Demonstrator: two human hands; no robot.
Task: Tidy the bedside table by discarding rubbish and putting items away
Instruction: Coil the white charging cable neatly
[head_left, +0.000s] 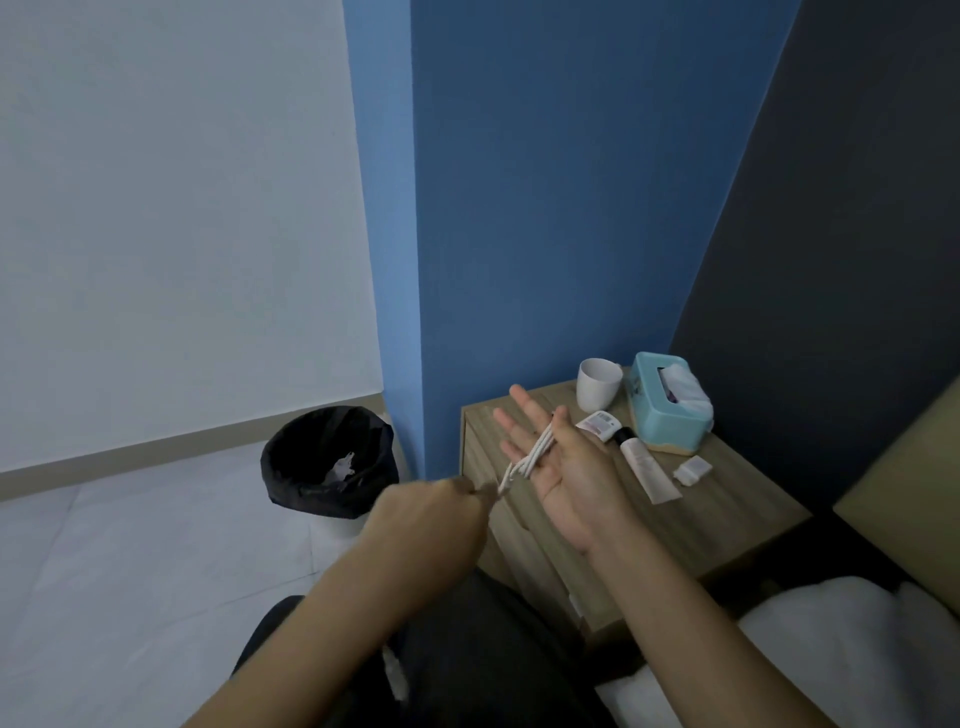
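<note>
A white cable (532, 453) is looped several times across the palm of my right hand (558, 462), which is held flat with fingers spread above the wooden bedside table (727, 499). The thumb presses the loops in place. My left hand (434, 512) is closed in a fist on the cable's free end, just left of the right hand. On the table lie a white tube (644, 465), a small labelled white tube (600, 425), a crumpled white wrapper (692, 470), a white cup (598, 383) and a teal tissue box (670, 402).
A bin with a black liner (330, 462) stands on the pale tiled floor left of the table, with some rubbish inside. A blue wall column rises behind the table. A dark headboard and white bedding (831, 639) are at the right. My dark-trousered legs are below.
</note>
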